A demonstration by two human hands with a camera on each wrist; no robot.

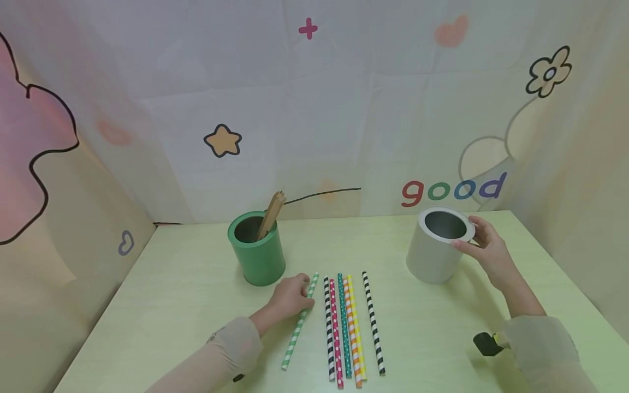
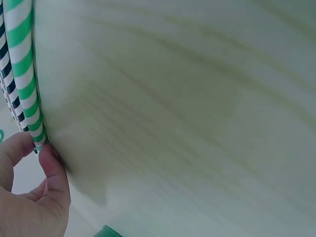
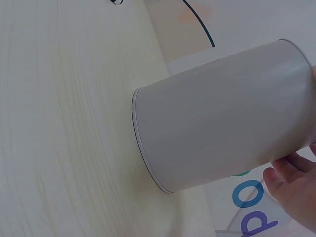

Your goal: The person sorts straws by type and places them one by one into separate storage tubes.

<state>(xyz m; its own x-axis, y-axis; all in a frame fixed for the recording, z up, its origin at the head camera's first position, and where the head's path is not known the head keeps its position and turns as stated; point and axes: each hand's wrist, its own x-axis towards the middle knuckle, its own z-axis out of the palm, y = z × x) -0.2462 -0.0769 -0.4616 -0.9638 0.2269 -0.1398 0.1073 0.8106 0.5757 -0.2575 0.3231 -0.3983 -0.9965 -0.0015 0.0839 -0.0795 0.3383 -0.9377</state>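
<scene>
Between thumb and fingers, my left hand (image 1: 287,300) pinches a green-and-white striped paper straw (image 1: 294,341) near its far end. The left wrist view shows the fingertips closed on that straw (image 2: 22,64). My right hand (image 1: 495,259) holds the right side of a white pen holder (image 1: 432,259) near its rim, thumb in front and fingers behind. The white holder stands upright on the table. Right of the left hand lie several straws: black-striped (image 1: 328,333), pink dotted (image 1: 336,338), teal dotted (image 1: 343,327), orange-striped (image 1: 351,335), yellow (image 1: 357,333), and another black-striped one (image 1: 374,327) slightly apart.
A green pen holder (image 1: 260,262) with wooden pencils (image 1: 270,215) leaning in it stands behind the left hand. The pale wooden table (image 1: 172,295) meets a printed cloth backdrop (image 1: 314,120) at the back and sides.
</scene>
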